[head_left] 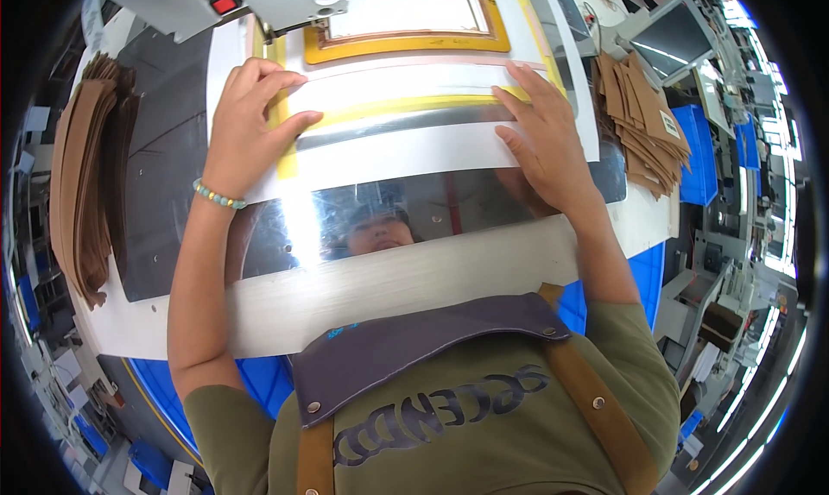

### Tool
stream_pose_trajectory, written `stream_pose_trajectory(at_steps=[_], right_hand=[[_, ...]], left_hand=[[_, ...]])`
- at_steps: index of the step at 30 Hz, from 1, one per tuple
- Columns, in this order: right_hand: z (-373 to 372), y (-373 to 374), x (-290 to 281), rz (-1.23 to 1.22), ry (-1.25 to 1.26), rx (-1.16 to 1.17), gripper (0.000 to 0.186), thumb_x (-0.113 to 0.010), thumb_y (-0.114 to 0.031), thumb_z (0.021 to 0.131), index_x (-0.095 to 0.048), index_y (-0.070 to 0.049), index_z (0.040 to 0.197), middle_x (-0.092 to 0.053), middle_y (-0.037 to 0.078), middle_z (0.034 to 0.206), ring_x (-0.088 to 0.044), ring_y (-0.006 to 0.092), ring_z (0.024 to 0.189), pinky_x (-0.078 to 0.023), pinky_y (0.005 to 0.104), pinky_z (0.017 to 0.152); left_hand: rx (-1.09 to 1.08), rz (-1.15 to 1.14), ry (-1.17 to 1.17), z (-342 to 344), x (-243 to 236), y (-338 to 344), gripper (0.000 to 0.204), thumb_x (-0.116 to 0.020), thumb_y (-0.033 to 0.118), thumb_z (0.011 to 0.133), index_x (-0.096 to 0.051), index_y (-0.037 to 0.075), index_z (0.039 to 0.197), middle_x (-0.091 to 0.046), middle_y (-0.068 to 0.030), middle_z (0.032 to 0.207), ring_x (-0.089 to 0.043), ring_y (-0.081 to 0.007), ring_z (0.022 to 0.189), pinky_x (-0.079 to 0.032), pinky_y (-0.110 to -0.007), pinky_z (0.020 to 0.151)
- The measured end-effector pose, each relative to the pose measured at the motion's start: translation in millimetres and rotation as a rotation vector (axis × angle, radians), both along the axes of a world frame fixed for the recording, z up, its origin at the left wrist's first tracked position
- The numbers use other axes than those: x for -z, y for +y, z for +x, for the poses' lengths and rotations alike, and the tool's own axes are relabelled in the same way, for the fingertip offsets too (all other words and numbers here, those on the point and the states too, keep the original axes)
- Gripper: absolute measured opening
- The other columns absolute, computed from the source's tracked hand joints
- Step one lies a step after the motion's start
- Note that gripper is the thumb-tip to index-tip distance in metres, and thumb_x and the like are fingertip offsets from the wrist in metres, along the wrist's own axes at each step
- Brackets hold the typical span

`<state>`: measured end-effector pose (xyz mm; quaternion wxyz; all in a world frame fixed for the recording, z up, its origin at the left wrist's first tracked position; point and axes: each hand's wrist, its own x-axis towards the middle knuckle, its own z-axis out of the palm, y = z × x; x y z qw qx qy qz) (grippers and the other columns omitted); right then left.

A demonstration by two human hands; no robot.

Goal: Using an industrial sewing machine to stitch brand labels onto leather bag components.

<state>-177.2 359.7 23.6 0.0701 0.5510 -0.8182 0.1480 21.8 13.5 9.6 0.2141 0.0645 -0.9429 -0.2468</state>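
Observation:
A white sheet (pixel 389 150) edged with yellow tape (pixel 389 109) lies in front of me on the shiny metal plate of the work table. A yellow-orange frame (pixel 414 48) with a brown-lined rectangular opening sits on its far part. My left hand (pixel 250 119), with a beaded bracelet at the wrist, rests on the sheet's left side, thumb and fingers apart. On the right side, my right hand (pixel 544 128) lies on the sheet with its fingers spread. Neither hand grips anything. Over the frame's far left corner hangs the white head of a sewing machine (pixel 259 3).
Brown leather-like pieces stand in a stack (pixel 82 176) at the left. Another pile of brown pieces (pixel 639 119) lies on the right, beside a blue bin (pixel 693 154) and below a screen (pixel 673 37). The mirror-like metal plate (pixel 484 203) runs along the near side.

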Motion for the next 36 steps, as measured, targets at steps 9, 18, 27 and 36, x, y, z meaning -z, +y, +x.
stream_pose_trajectory(at_steps=[9,18,27,36], right_hand=[[-13,-32,-21,-0.186,0.060,-0.092,0.032,-0.068,-0.025,0.102,-0.073,-0.003,0.125,-0.071,0.013,0.134,-0.063,0.0330,0.127,-0.046,0.0482,0.111],[0,-103,4,-0.188,-0.025,-0.394,0.023,-0.070,-0.019,0.099,-0.074,-0.004,0.116,-0.075,0.011,0.122,-0.068,0.0294,0.111,-0.054,0.0430,0.097],[-5,-101,10,-0.210,-0.047,-0.373,0.016,-0.074,-0.015,0.096,-0.079,-0.008,0.110,-0.078,0.006,0.112,-0.070,0.0271,0.106,-0.056,0.0404,0.092],[-5,-99,10,-0.240,-0.072,-0.365,0.014,-0.075,-0.014,0.096,-0.079,-0.008,0.108,-0.078,0.006,0.111,-0.070,0.0269,0.104,-0.056,0.0400,0.090]], left_hand=[[0.017,0.105,-0.087,-2,7,9,0.037,-0.088,0.022,0.085,-0.074,0.003,0.114,-0.065,-0.0061,0.104,-0.064,-0.0222,0.103,-0.054,-0.034,0.094],[-0.004,0.147,-0.050,-4,10,10,0.032,-0.085,0.019,0.089,-0.075,0.005,0.115,-0.066,-0.0051,0.102,-0.065,-0.0198,0.100,-0.054,-0.033,0.092],[-0.022,0.083,-0.024,-9,9,16,0.028,-0.085,0.022,0.088,-0.076,0.005,0.109,-0.067,-0.0048,0.095,-0.064,-0.0206,0.094,-0.053,-0.034,0.087],[-0.009,0.039,0.016,-9,6,20,0.016,-0.081,0.013,0.092,-0.077,0.003,0.104,-0.066,-0.0055,0.091,-0.063,-0.0193,0.088,-0.052,-0.032,0.080]])
